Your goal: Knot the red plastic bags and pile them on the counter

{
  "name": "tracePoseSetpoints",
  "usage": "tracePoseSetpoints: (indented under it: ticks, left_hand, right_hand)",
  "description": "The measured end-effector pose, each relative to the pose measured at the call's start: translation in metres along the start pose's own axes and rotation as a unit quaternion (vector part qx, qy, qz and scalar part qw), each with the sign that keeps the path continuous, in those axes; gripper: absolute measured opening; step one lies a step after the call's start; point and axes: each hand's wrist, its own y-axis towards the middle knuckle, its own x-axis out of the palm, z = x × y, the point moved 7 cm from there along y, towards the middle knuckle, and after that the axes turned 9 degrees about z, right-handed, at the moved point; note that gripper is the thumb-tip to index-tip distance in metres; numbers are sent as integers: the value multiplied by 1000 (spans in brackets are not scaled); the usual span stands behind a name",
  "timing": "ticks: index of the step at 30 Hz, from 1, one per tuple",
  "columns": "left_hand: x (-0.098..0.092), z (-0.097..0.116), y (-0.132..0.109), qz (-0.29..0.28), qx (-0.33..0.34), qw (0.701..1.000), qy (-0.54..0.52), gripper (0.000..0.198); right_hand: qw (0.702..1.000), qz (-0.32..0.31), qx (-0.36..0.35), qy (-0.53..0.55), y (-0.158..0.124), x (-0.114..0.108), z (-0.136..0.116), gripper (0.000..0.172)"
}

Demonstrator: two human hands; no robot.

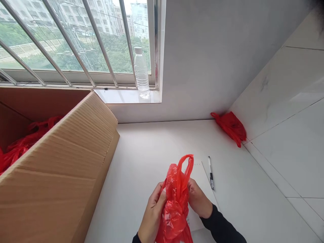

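Observation:
A crinkled red plastic bag is held up between my two hands, above the white table. My left hand grips its left side, with the thumb pressed on the front. On the other side, my right hand has its fingers behind the bag, partly hidden by it. One loop handle of the bag sticks up at the top. Beneath the bag and my right hand lies a sheet of white paper, and a pen rests along its right edge.
A large open cardboard box stands at the left, with red plastic bags inside. Another red bag lies in the far right corner of the table. A clear bottle stands on the sill of the barred window.

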Motion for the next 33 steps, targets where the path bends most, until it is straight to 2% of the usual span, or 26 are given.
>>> tracePoseSetpoints:
  ticks: [3,7,9,14,21,25,29,33]
  left_hand:
    - [8,10,-4,-22,35,999,29,36]
    - [8,11,-3,-1,39,998,39,33]
    - [7,9,-2,2,40,998,47,35]
    - [5,6,-2,4,51,995,89,34]
    - [-4,10,-3,71,53,994,63,37]
    - [-3,2,2,54,11,998,-21,39]
    - [0,-8,-1,55,-68,987,-135,33]
    - [13,-9,-12,18,-149,964,-218,31]
  right_hand:
    - [1000,19,-2,-4,-1,-2,-4,48]
    - [1000,2,-12,13,-3,2,-15,58]
    - [1000,-10,-14,16,-3,4,-15,53]
    - [999,26,10,33,-1,-3,-5,47]
    - [999,19,23,12,-9,-2,-8,44]
    - [999,30,23,-3,-12,-4,-3,45]
    - [999,-3,39,7,-14,6,0,38]
    - [999,41,22,18,-11,4,-10,30]
